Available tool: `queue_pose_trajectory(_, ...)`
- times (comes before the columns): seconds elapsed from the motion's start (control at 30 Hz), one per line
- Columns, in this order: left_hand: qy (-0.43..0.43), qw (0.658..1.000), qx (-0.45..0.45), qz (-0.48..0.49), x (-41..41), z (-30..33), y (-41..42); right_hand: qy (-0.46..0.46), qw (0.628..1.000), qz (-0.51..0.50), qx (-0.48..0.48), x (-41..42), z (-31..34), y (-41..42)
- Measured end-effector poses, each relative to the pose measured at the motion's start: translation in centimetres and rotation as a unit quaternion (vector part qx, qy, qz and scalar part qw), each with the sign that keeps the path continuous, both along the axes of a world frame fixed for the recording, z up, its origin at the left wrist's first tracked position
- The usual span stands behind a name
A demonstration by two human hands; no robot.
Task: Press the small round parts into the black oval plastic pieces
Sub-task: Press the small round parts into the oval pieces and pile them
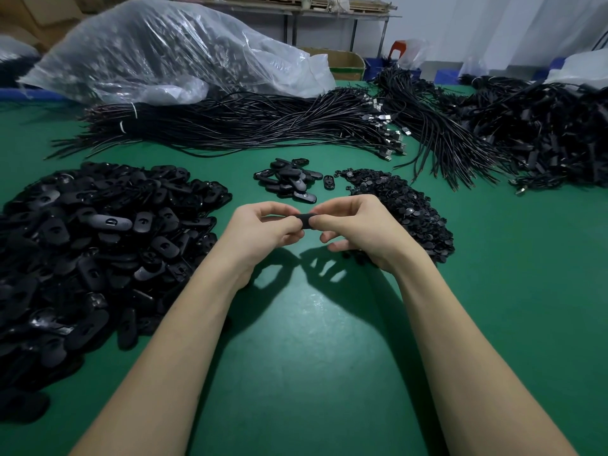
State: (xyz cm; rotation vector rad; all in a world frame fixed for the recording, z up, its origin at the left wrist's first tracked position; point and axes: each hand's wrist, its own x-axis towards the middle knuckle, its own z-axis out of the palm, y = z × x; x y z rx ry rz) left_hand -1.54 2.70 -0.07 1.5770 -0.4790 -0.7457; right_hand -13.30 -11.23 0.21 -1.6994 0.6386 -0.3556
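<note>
**Now a Round Part Is Being Pushed In**

Right now one black oval piece (306, 220) is held up above the green table (312, 357), between both hands. It is pinched from the left by the left hand (263, 232) and from the right by the right hand (355, 230). The fingers of both hands are curled in tight around it. A small round part cannot be seen in the grip, because it is hidden by the fingertips.

It looks like the pressing step is in hand. The round part is probably being pushed into the oval piece, but that cannot be told for sure.

Next, a firm squeeze by the thumbs may be needed until the part sits flat. Then the done piece could be put with the small pile of oval pieces (288, 179) just past the hands.

A big heap of oval pieces (98, 238) is spread out on the left. A heap of small round parts (408, 212) is found right beside the right hand. Farther back, bundles of black cables (263, 126) and a clear plastic bag (164, 51) are laid on the table.
</note>
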Motion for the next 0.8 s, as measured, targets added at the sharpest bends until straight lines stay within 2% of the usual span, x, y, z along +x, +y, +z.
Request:
queue_pose_trajectory(0.37, -0.041, 0.999, 0.009, -0.004, 0.18, -0.21, 0.06, -0.008, 1.0, -0.002, 0.001, 0.05, 0.08, 0.24)
queue_pose_trajectory(0.53, -0.035, 0.999, 0.008, 0.0, 0.49, -0.31, 0.14, -0.02, 0.999, 0.011, 0.023, -0.09, 0.2, 0.34)
queue_pose_trajectory(0.8, -0.033, 0.999, 0.007, 0.002, 0.4, -0.4, 0.05, -0.024, 0.999, 0.001, -0.024, 0.11, 0.29, 1.0)
